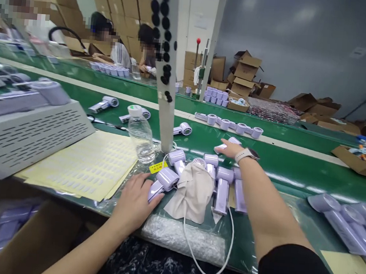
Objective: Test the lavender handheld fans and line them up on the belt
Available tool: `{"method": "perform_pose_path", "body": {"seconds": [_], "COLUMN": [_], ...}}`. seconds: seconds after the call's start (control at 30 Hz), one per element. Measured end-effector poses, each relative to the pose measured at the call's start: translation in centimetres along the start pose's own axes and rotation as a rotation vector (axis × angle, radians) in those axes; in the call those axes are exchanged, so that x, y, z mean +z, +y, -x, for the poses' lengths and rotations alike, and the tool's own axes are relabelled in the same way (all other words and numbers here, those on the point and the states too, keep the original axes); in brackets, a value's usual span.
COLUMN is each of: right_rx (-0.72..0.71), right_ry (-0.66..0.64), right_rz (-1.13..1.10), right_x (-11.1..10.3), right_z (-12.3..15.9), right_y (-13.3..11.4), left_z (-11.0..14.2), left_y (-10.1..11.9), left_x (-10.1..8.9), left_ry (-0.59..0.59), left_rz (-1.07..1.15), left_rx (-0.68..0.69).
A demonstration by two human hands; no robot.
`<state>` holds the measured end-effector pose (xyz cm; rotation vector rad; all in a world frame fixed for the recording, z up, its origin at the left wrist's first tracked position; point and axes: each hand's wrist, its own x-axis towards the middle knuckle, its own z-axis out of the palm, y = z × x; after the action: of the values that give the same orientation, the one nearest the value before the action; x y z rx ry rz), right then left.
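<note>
My left hand (137,196) is closed around the handle of a lavender handheld fan (168,179) at the near edge of the bench. Out over the green belt, my right hand (231,150) has its fingers on another lavender fan (220,148), partly hidden by the hand. Between my arms a beige cloth (194,192) lies bunched over some fans, with a white cable (230,238) looping below it. Several more lavender fans (222,190) lie beside the cloth, some partly behind my right forearm.
A water bottle (141,136) and a white post (166,110) stand behind my left hand. Yellow sticker sheets (82,163) and a grey slotted box (34,136) lie left. More fans (347,221) sit right. The conveyor belt (282,157) carries fans; people work opposite.
</note>
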<state>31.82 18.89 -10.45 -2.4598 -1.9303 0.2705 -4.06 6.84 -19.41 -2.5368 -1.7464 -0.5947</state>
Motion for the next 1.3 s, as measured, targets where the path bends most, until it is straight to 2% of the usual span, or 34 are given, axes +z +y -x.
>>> {"method": "perform_pose_path", "body": {"seconds": [0.07, 0.1, 0.17, 0.23, 0.3, 0.33, 0.4, 0.47, 0.5, 0.57, 0.6, 0.63, 0.7, 0.8, 0.87, 0.97, 1.07, 1.13, 1.17, 1.3], "right_rx": [-0.046, -0.052, -0.049, -0.041, -0.058, -0.083, -0.167, -0.311, -0.437, -0.626, -0.691, -0.728, -0.661, -0.348, -0.219, -0.206, -0.217, -0.246, -0.285, -0.484], "right_ry": [-0.055, -0.067, -0.061, -0.017, 0.037, 0.057, 0.069, 0.074, 0.098, 0.174, 0.210, 0.222, 0.254, 0.381, 0.454, 0.454, 0.423, 0.361, 0.280, -0.158], "right_rz": [-0.028, -0.039, -0.068, -0.111, -0.167, -0.199, -0.261, -0.315, -0.339, -0.339, -0.330, -0.322, -0.315, -0.281, -0.255, -0.273, -0.341, -0.415, -0.481, -0.847], "right_x": [0.3, 0.3, -0.3, -1.5, -2.8, -3.3, -3.6, -3.1, -2.6, -1.2, -0.5, 0.3, 2.0, 5.2, 7.4, 9.7, 9.6, 8.6, 7.9, 5.8], "right_z": [-0.9, -0.8, 0.0, 1.9, 4.8, 6.7, 11.1, 15.9, 18.1, 22.0, 23.4, 24.4, 25.0, 23.5, 22.0, 20.9, 22.4, 24.4, 25.4, 28.4], "right_y": [-2.8, -3.5, -3.4, -2.0, -0.6, -0.2, -0.5, -1.8, -2.6, -3.8, -4.0, -3.9, -2.7, 0.1, 1.5, 2.2, 2.1, 1.5, 1.0, -2.0], "left_z": [0.2, 0.3, 0.6, 0.8, 0.7, 0.5, -0.1, -1.1, -1.5, -2.2, -2.4, -2.4, -2.2, -1.6, -1.0, -0.2, 0.4, 0.6, 0.5, -0.2], "left_y": [0.3, 0.4, 0.3, 0.1, 0.3, 0.7, 2.3, 4.8, 6.2, 8.6, 9.4, 10.0, 10.3, 9.7, 8.8, 6.9, 4.9, 4.4, 4.6, 8.0], "left_x": [-0.3, -0.5, -0.9, -1.4, -1.9, -2.0, -2.3, -2.3, -2.3, -2.3, -2.4, -2.4, -2.8, -3.4, -3.7, -4.0, -4.4, -5.1, -5.5, -6.6], "left_ry": [0.009, 0.014, 0.045, 0.105, 0.138, 0.109, -0.025, -0.184, -0.231, -0.249, -0.234, -0.212, -0.185, -0.199, -0.215, -0.262, -0.310, -0.306, -0.290, -0.103], "left_rz": [0.022, 0.044, 0.121, 0.256, 0.486, 0.644, 1.053, 1.507, 1.708, 1.981, 2.051, 2.087, 2.095, 2.060, 2.035, 1.959, 1.846, 1.827, 1.842, 1.938], "left_rx": [-0.017, -0.027, -0.043, -0.064, -0.154, -0.214, -0.274, -0.209, -0.156, -0.120, -0.138, -0.166, -0.201, -0.170, -0.163, -0.178, -0.190, -0.194, -0.190, -0.151]}}
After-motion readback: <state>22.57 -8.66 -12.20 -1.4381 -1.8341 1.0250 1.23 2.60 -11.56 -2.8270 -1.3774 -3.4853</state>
